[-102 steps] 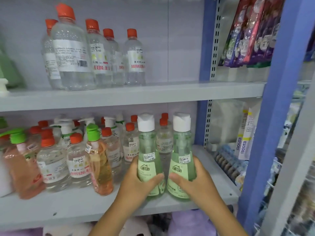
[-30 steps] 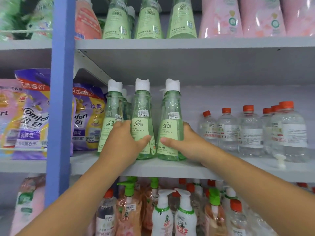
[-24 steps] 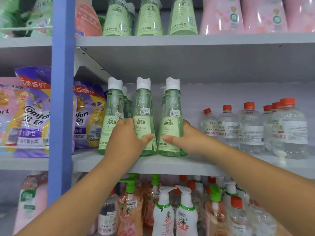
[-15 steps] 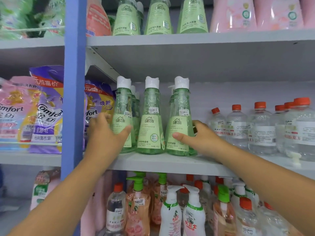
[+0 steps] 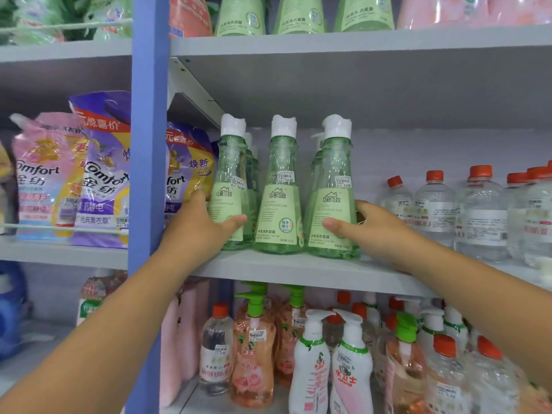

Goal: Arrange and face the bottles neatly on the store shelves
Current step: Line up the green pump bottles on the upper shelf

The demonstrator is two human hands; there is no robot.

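Two hands on the outer green bottles of a three-bottle front row, middle shelf (image 5: 298,268).

Left hand (image 5: 198,227) wraps the left green bottle (image 5: 230,201), thumb across the lower label, fingers hidden behind; right hand (image 5: 373,228) holds the right green bottle (image 5: 333,210) the same way, thumb on the label. Middle green bottle (image 5: 279,204) stands untouched between them, all three upright at the shelf's front edge, near its left end by the blue upright (image 5: 146,174). More green bottles behind, mostly hidden. White caps; price stickers read 12.00; label print "UNDERWEAR" partly legible. Clear bottles with orange caps (image 5: 478,216) toward the right end, text too blurred. "Comfort" refill pouches (image 5: 101,174) left of the upright, partly cut off by it. Pump bottles (image 5: 254,348) below, some cut off.
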